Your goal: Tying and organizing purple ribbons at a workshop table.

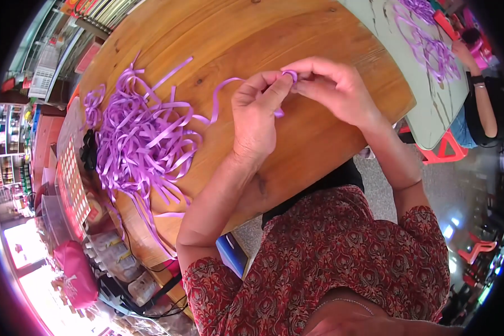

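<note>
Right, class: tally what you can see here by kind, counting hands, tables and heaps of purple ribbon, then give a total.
Hands: 3 (left hand, right hand, another person's hand)
Tables: 2 (wooden table, grey table)
Purple ribbon heaps: 2 (large heap, far heap)
Total: 7

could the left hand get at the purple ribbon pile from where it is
Probably yes: the pile of purple ribbons lies on the wooden table just beside the left hand, nothing between; but its fingers now pinch a ribbon strip.

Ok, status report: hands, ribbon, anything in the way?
Left hand and right hand both pinching one purple ribbon strip, looped at fingertips. Ribbon pile lies left on wooden table. Nothing between hands.
</note>
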A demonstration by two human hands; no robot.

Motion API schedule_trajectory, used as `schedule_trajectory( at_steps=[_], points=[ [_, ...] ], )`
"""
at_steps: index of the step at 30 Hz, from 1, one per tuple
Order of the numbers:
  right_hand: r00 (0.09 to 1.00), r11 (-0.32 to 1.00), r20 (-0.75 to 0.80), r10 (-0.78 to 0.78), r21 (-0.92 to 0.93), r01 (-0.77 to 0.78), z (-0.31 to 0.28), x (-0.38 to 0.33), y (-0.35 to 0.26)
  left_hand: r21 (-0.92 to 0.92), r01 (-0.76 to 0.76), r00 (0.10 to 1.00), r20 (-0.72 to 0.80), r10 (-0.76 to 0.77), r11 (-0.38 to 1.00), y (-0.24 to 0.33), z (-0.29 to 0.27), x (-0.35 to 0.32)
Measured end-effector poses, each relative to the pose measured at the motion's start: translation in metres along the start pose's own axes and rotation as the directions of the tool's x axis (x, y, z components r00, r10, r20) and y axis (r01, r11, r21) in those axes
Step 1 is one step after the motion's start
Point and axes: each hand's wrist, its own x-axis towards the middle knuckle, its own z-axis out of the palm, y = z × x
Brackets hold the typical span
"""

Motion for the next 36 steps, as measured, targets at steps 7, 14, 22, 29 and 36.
schedule_trajectory(
  at_steps=[7,14,22,29,36],
  points=[
    [0.82,0.381,0.286,-0.496,-0.777,0.501,-0.013,0.005,-0.005,0.273,0.06,0.992,-0.122,-0.027,0.96,-0.001,0.002,0.001],
    [0.579,0.129,0.573,-0.579,-0.638,0.76,-0.026,0.018,-0.013,0.341,0.139,0.99,-0.034,-0.136,0.93,0.009,-0.008,0.003],
    [0.598,0.179,0.532,-0.599,-0.639,0.748,-0.035,0.034,-0.011,0.209,0.148,0.988,0.013,-0.154,0.967,0.013,-0.009,0.007],
    [0.868,0.732,0.035,-0.494,-0.522,0.438,-0.012,0.013,-0.002,0.19,0.037,0.997,-0.08,-0.022,0.981,0.008,-0.002,0.005],
    [0.963,0.951,-0.125,-0.239,-0.231,0.206,-0.001,0.01,0.0,0.171,-0.047,0.998,-0.033,0.054,0.984,0.003,-0.002,0.002]
  ],
)
